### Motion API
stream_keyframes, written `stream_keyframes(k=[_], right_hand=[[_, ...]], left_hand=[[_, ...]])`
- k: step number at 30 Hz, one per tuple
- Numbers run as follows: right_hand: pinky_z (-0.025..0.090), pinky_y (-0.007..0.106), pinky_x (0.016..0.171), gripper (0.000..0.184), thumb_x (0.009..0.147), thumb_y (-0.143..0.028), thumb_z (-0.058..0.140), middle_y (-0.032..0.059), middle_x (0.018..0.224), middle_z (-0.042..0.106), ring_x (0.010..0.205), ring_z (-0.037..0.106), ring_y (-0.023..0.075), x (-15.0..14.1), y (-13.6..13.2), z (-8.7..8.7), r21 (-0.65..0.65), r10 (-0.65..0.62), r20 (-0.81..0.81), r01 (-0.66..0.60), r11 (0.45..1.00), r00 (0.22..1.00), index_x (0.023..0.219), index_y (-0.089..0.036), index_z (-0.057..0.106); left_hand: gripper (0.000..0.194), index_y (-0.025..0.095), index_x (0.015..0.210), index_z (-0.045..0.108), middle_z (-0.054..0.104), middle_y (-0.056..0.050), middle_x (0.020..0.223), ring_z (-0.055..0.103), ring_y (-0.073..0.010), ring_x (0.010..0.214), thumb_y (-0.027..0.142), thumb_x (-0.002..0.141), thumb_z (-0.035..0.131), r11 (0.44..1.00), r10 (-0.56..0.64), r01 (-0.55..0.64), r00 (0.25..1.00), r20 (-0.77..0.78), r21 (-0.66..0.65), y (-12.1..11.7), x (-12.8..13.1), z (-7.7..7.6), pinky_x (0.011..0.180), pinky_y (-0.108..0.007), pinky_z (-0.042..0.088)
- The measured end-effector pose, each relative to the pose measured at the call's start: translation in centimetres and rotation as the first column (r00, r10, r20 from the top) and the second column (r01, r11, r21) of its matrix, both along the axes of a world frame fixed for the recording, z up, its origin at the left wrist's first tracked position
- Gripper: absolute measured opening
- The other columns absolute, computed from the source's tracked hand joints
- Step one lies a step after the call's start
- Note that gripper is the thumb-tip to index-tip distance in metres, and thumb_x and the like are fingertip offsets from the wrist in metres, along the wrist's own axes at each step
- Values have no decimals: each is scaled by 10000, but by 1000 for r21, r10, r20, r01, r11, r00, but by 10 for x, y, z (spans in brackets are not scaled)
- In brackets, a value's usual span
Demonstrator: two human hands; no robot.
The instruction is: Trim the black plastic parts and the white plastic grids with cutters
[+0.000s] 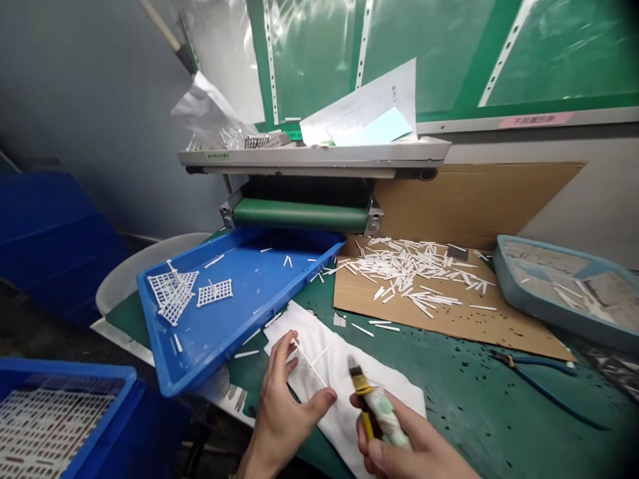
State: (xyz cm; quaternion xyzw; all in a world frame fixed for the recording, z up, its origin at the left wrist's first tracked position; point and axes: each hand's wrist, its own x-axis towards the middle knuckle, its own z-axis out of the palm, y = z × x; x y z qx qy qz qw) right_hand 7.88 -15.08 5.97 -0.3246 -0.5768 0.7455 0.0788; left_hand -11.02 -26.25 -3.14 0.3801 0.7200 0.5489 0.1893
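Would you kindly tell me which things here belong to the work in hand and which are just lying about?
Seemingly in use:
thin white piece in the left hand
wrapped tool in the right hand
white cloth below
probably the white sticks

Apparently lying about:
blue-handled pliers on the green table
papers and plastic bag on the shelf

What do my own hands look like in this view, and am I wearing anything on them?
Your left hand and right hand are both ungloved, with no ring or marking evident on the visible fingers. No sleeve can be made out; the lower edge of the picture cuts off your forearms.
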Motion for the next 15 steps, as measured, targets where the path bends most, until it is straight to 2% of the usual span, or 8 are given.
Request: stream_keyframes(k=[2, 3, 5, 7, 9, 10, 12, 15], right_hand=[[407, 354, 894, 470, 747, -385, 695, 66, 1069, 641, 1035, 539, 305, -6, 8, 1, 186, 150, 153, -178, 966, 977, 1174, -211, 604], [397, 342, 893, 422, 775, -348, 655, 61, 1100, 631, 1049, 526, 295, -10, 14, 4, 288, 201, 212, -257, 922, 956, 1171, -217, 591], [405, 312, 804, 288, 814, -264, 556, 60, 1031, 633, 941, 547, 254, -19, 26, 10, 419, 279, 356, -419, 806, 892, 1096, -208, 577], [386, 286, 705, 187, 808, -196, 497, 56, 924, 621, 820, 542, 215, -28, 34, 14, 472, 328, 505, -574, 669, 798, 988, -194, 551], [361, 278, 671, 135, 797, -163, 475, 55, 890, 602, 791, 529, 203, -35, 35, 15, 479, 352, 616, -690, 543, 705, 922, -191, 518], [357, 280, 676, 130, 797, -153, 468, 60, 901, 598, 803, 529, 205, -38, 34, 15, 473, 358, 652, -728, 496, 668, 915, -191, 507], [360, 287, 702, 141, 806, -144, 457, 74, 946, 593, 840, 534, 211, -43, 30, 14, 451, 368, 692, -770, 451, 621, 933, -190, 497], [367, 286, 710, 130, 817, -146, 458, 82, 965, 588, 850, 539, 210, -51, 26, 15, 416, 380, 716, -795, 441, 585, 936, -190, 487]], left_hand=[[938, 303, 1455, 248, 317, -114, 1508, 392, -324, 1338, 488, 685, 751, 999, -10, 8, 999, -40, -46, -1, 5, -9, 1088, -451, 409], [944, 303, 1458, 240, 317, -114, 1509, 394, -322, 1337, 481, 686, 754, 998, -22, 19, 998, -59, -61, -1, 5, -10, 1089, -445, 407], [946, 293, 1462, 230, 329, -122, 1499, 394, -321, 1338, 475, 694, 753, 997, -36, 29, 995, -91, -67, -1, 3, -10, 1087, -441, 406], [936, 270, 1464, 225, 350, -134, 1483, 390, -325, 1341, 471, 708, 741, 998, -32, 26, 992, -118, -57, 0, 3, -7, 1077, -459, 412], [921, 244, 1462, 223, 369, -144, 1467, 391, -326, 1340, 479, 725, 723, 999, -23, 16, 989, -144, -48, 1, 5, -4, 1066, -477, 418], [913, 233, 1459, 225, 376, -148, 1461, 395, -323, 1337, 487, 731, 715, 999, -17, 10, 988, -155, -45, 2, 6, -3, 1061, -479, 422], [910, 219, 1453, 231, 380, -154, 1457, 405, -318, 1331, 505, 732, 707, 999, -17, 9, 985, -171, -53, 2, 8, 0, 1054, -471, 432], [903, 205, 1447, 240, 391, -167, 1444, 426, -325, 1314, 506, 732, 703, 997, -25, 12, 983, -181, -75, 2, 8, 4, 1035, -470, 448]])
